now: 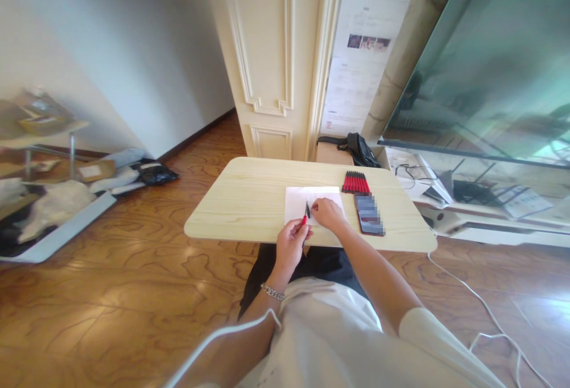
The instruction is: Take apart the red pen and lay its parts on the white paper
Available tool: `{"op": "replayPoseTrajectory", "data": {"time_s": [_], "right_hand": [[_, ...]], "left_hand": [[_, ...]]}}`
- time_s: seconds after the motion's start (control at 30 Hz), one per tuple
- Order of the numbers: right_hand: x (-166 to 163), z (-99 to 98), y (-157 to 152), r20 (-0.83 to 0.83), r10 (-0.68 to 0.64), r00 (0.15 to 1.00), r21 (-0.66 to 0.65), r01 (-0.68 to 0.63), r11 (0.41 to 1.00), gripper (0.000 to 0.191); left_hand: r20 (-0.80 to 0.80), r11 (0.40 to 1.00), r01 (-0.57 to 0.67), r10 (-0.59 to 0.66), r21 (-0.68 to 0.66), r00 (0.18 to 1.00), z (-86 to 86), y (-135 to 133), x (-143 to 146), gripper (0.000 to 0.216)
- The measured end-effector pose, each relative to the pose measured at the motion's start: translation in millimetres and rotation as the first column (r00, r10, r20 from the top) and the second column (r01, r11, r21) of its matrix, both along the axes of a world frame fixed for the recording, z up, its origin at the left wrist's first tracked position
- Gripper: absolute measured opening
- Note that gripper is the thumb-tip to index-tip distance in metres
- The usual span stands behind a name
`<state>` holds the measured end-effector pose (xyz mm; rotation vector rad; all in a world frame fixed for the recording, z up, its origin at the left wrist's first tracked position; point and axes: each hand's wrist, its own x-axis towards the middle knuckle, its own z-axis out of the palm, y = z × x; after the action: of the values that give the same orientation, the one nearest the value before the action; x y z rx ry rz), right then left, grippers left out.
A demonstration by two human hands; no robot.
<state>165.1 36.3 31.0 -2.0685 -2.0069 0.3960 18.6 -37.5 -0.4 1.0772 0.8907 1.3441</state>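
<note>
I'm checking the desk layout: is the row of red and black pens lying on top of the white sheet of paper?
No, the row of red and black pens lies on the bare pale wooden table, just beyond the white sheet of paper's far right corner.

Left hand [291, 244] raised at near worktop edge, fingers [304, 229] pinched closed, wrist bent upward, forearm bare. Right hand [328, 212] palm-down further in, fingers curled, arm stretched forward from right shoulder.

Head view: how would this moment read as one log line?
left hand: holds red-black pen | right hand: on white paper | red pens beside
</note>
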Motion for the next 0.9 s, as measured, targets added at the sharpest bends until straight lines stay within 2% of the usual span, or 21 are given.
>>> {"op": "replayPoseTrajectory", "data": {"time_s": [0.1, 0.17, 0.2, 0.27, 0.33, 0.43, 0.53, 0.6, 0.73, 0.9], "right_hand": [[-2.3, 1.3, -2.8, 0.061, -0.007, 0.998, -0.007, 0.007, 1.000, 0.022], [-0.7, -0.5, -4.8, 0.044, -0.010, 0.999, 0.023, 0.009, 1.000, 0.020], [1.0, -1.9, -5.7, -0.004, -0.014, 1.000, 0.048, 0.014, 0.999, 0.019], [5.5, -4.4, -7.4, -0.200, -0.012, 0.980, 0.097, 0.032, 0.995, 0.019], [10.0, -3.9, -9.7, -0.477, 0.017, 0.879, 0.122, 0.047, 0.991, 0.023], [14.4, 6.7, -16.7, -0.792, 0.070, 0.607, 0.141, 0.069, 0.988, 0.030], [14.7, 25.5, -27.5, -0.926, 0.104, 0.363, 0.155, 0.114, 0.981, 0.032], [12.7, 36.9, -34.5, -0.961, 0.100, 0.257, 0.139, 0.137, 0.981, 0.033], [6.4, 48.1, -43.4, -0.984, 0.102, 0.149, 0.123, 0.140, 0.982, 0.033], [0.9, 49.0, -46.6, -0.985, 0.108, 0.133, 0.127, 0.143, 0.982, 0.034]], "left_hand": [[-0.003, 1.000, 0.004, -0.004, 0.005, 1.000, -0.3, 0.8, 0.1, 0.038], [-0.007, 1.000, 0.005, -0.005, 0.012, 1.000, -0.1, 0.9, -0.8, 0.038], [-0.010, 1.000, 0.005, -0.005, 0.015, 1.000, 0.2, 0.7, -1.5, 0.038], [-0.022, 1.000, 0.013, -0.013, 0.019, 1.000, 1.2, -0.3, -2.4, 0.037], [-0.036, 0.999, 0.024, -0.023, 0.024, 0.999, 2.5, -1.8, -2.2, 0.036], [-0.046, 0.998, 0.048, -0.046, 0.035, 0.998, 4.9, -4.7, 0.8, 0.035], [-0.053, 0.997, 0.071, -0.069, 0.036, 0.996, 7.4, -7.4, 5.0, 0.034], [-0.054, 0.996, 0.078, -0.076, 0.030, 0.996, 9.2, -9.0, 7.0, 0.033], [-0.062, 0.995, 0.089, -0.087, 0.039, 0.994, 12.5, -11.0, 8.2, 0.032], [-0.084, 0.995, 0.096, -0.093, 0.038, 0.992, 12.6, -10.9, 7.5, 0.032]]}}
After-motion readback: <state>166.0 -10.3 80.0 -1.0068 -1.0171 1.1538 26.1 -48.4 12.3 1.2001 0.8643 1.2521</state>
